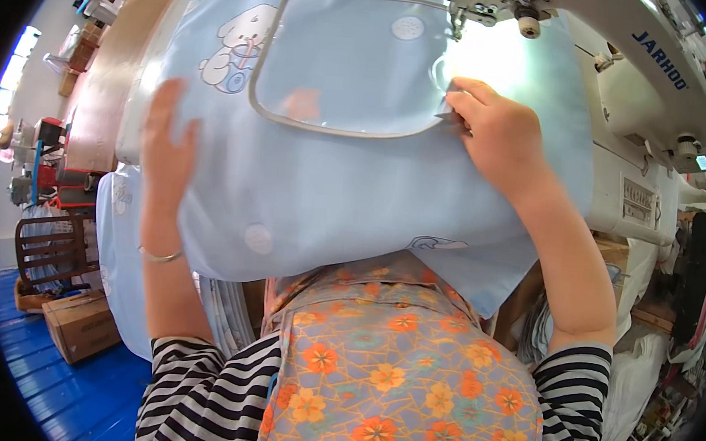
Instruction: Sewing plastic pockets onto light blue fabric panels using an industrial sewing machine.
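Observation:
A light blue fabric piece (348, 179) with a cartoon animal print and a grey-piped pocket (345, 62) lies across the sewing table under a white sewing machine (630, 68). My left hand (166, 152) grips the cloth's left edge, fingers partly under it. My right hand (493, 132) presses on the cloth at the pocket's right corner and pinches small grey snips (446, 117) just below the needle (456, 23). Striped sleeves and a floral apron (399, 373) fill the lower view.
More light blue cloth (122, 260) hangs at the left beside the table. A cardboard box (79, 323) and a wooden chair (48, 250) stand on the blue floor at lower left. White fabric piles (649, 360) sit at the right.

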Available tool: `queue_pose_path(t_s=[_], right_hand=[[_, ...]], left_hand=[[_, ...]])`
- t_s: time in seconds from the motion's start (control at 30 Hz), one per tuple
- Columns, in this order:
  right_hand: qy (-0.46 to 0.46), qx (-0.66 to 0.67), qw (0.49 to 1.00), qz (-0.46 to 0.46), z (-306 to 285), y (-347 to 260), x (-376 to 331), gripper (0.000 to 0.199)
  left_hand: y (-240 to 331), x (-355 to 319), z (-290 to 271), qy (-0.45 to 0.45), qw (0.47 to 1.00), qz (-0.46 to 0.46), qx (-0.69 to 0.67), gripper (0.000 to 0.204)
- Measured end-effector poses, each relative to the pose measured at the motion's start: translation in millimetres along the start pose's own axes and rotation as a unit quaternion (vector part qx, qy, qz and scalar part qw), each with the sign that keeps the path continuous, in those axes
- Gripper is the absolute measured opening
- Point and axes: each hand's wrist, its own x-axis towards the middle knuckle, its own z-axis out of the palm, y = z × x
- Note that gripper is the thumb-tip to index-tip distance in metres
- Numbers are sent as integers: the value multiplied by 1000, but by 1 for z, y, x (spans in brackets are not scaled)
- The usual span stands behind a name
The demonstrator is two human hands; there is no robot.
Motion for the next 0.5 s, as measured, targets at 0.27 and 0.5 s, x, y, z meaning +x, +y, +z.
queue_pose_path(t_s=[0.27,0.5], right_hand=[[-3,18,1000,11,-1,-22,-19,34],[19,10,1000,14,-1,-21,-23,37]], left_hand=[[70,15,36,-111,973,141,-142,34],[85,26,19,-122,978,133,-109,25]])
